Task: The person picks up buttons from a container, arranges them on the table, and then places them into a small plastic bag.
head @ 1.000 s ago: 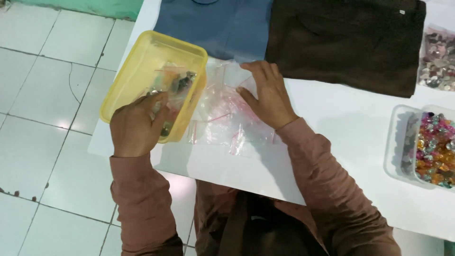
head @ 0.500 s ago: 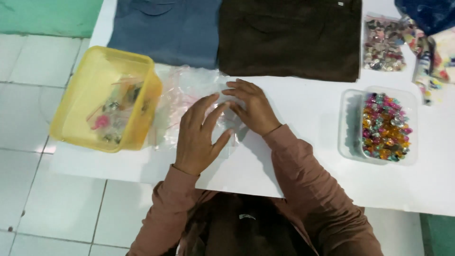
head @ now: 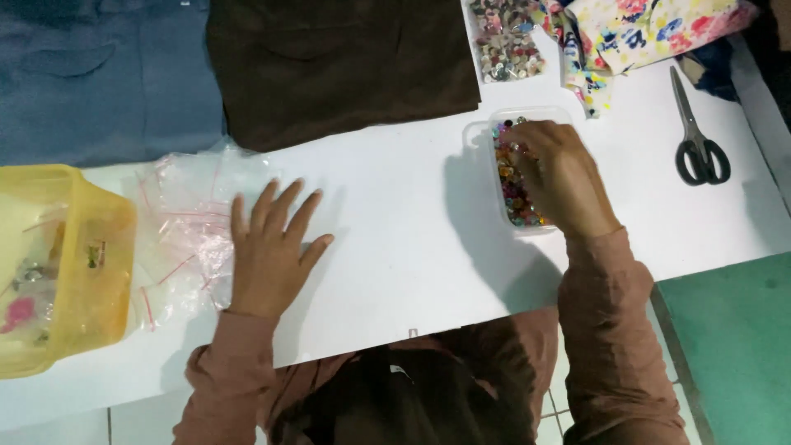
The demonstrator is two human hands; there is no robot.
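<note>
From the head view, your left hand [head: 268,251] lies flat, fingers spread, on the white table [head: 395,222] beside the clear zip bags [head: 185,227]. Your right hand [head: 560,177] reaches into the clear box of colourful beads [head: 512,177]; its fingertips are curled in, whether pinching anything you cannot tell.

Scissors [head: 699,136] lie right of bead tub [head: 515,177].
</note>
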